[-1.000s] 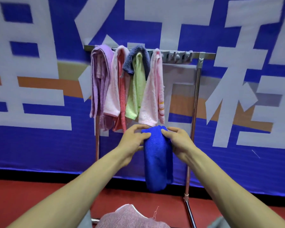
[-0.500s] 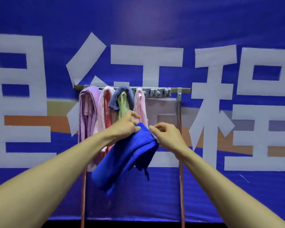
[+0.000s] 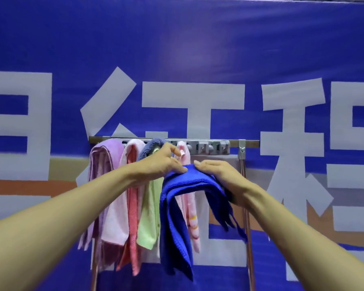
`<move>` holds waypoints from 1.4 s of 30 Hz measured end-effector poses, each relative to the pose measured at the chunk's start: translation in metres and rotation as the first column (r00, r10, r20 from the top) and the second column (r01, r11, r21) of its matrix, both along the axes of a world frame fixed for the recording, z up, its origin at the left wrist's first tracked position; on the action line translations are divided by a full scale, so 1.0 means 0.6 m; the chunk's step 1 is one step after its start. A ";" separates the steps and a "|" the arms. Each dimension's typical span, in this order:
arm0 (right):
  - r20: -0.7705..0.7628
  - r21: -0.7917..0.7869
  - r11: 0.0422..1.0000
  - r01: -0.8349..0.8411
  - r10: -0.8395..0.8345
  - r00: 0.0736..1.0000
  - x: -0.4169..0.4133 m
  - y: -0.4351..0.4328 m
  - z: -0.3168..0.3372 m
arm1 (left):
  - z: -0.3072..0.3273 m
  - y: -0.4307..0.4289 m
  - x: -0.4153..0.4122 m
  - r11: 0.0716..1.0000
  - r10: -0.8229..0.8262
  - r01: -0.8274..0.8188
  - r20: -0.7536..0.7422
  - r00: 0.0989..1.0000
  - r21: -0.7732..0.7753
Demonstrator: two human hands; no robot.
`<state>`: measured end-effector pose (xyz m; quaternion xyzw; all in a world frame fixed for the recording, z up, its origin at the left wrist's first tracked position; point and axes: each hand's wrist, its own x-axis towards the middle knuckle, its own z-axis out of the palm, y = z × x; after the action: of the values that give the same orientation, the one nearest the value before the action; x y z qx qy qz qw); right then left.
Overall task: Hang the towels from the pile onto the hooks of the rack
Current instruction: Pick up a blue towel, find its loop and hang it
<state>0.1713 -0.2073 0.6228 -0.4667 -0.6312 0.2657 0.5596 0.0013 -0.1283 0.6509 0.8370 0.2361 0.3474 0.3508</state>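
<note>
A blue towel point(image 3: 177, 206) hung just below the rack point(image 3: 210, 141). The left hand point(image 3: 162, 164) pinched its top fold; the right hand point(image 3: 216, 175) gripped it.

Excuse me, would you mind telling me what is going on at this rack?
A person grips a blue towel by its folded top with the left hand and right hand, just below the free hooks of the rack. It is not yet hooked. Other towels already hang further left on the rail.
</note>
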 end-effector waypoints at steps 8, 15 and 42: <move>-0.122 0.124 0.990 0.066 -0.051 0.991 0.062 0.122 0.080 | -0.035 0.112 0.033 0.934 -0.120 0.175 0.188 0.975 -0.311; -0.034 0.186 0.932 0.310 -0.309 0.950 0.076 0.179 0.132 | 0.081 0.170 0.028 0.978 0.202 -0.205 0.100 0.974 0.025; 0.352 0.593 0.674 0.441 -0.709 0.612 0.067 0.293 -0.001 | 0.011 0.192 0.122 0.479 0.678 -0.264 -0.161 0.717 0.837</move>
<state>0.2114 -0.0317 0.6222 -0.5622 -0.6170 -0.2360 0.4976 0.0743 -0.0130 0.6573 0.8558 0.3726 0.2817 -0.2220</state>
